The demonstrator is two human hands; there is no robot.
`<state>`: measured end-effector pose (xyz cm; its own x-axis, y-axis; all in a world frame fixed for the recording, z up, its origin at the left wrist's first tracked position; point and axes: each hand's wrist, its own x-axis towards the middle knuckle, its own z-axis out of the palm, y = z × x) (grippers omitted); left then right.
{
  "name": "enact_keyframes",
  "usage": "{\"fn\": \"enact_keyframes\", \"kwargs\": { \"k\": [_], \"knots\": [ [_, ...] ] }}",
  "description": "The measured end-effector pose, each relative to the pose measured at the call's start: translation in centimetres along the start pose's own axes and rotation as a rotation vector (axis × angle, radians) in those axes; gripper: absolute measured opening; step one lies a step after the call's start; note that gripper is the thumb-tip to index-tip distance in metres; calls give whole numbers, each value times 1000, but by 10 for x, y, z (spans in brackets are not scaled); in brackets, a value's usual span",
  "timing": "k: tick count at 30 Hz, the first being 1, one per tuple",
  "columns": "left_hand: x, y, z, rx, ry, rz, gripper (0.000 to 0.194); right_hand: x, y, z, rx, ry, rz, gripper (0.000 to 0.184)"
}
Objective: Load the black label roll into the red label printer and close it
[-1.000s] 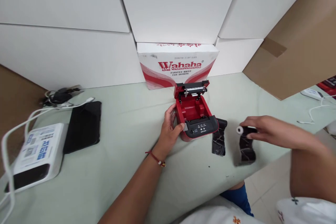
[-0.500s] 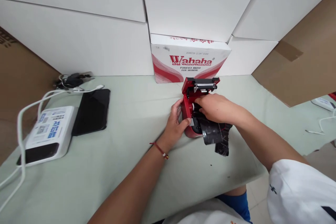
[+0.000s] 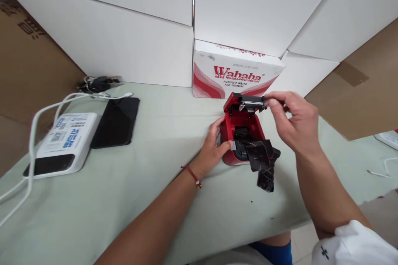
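A small red printer (image 3: 231, 126) stands on the pale green table (image 3: 155, 165) with its lid (image 3: 247, 101) raised. A dark roll lies inside it, and its black strip (image 3: 263, 161) trails out over the front onto the table. My left hand (image 3: 214, 147) grips the printer's left side, thumb on the front corner. My right hand (image 3: 290, 120) pinches the right end of the raised lid with its fingertips.
A white Wahaha carton (image 3: 236, 70) stands just behind the printer against stacked white boxes. At the left lie a white device (image 3: 64, 140) with a white cable, a black phone (image 3: 116, 122) and keys (image 3: 96, 85). Brown cardboard (image 3: 367, 91) leans at the right.
My right hand carried the roll from the table into the printer, let it go, and rose to take hold of the lid. My left hand stayed on the printer's side.
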<state>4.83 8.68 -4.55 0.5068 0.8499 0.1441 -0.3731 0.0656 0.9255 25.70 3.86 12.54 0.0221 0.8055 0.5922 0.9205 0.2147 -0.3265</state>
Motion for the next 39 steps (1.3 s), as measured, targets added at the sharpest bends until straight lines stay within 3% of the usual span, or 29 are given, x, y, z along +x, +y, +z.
{"fn": "enact_keyframes", "kwargs": {
  "k": [2,4,6,10,15,19,25,27,31,35,39],
  "knots": [
    [0,0,0,7,-1,0,81,-5,15,11,-76,62,-66,46],
    [-2,-1,-1,26,6,10,83,-11,26,19,-74,-8,-84,53],
    [-5,-2,-2,75,29,30,88,-21,30,20,-31,-20,-68,48],
    [-12,2,-7,266,9,165,80,-51,18,11,60,33,-85,36],
    [-16,9,-6,413,-35,304,62,-81,6,11,76,-23,-106,31],
    [-14,16,-2,414,-62,260,59,-89,4,17,42,-42,-90,28],
    [-8,16,0,248,-80,93,31,-88,3,19,8,-34,-112,23],
    [-6,13,4,132,-34,20,42,-92,0,19,0,0,-142,22],
    [-2,13,15,-150,62,-104,109,-110,-11,16,22,24,-222,28],
    [-3,16,22,-199,41,-73,108,-122,-23,6,63,-63,-304,28],
    [-3,12,23,-187,27,-38,102,-99,-22,-10,56,-142,-226,18]
  ]
}}
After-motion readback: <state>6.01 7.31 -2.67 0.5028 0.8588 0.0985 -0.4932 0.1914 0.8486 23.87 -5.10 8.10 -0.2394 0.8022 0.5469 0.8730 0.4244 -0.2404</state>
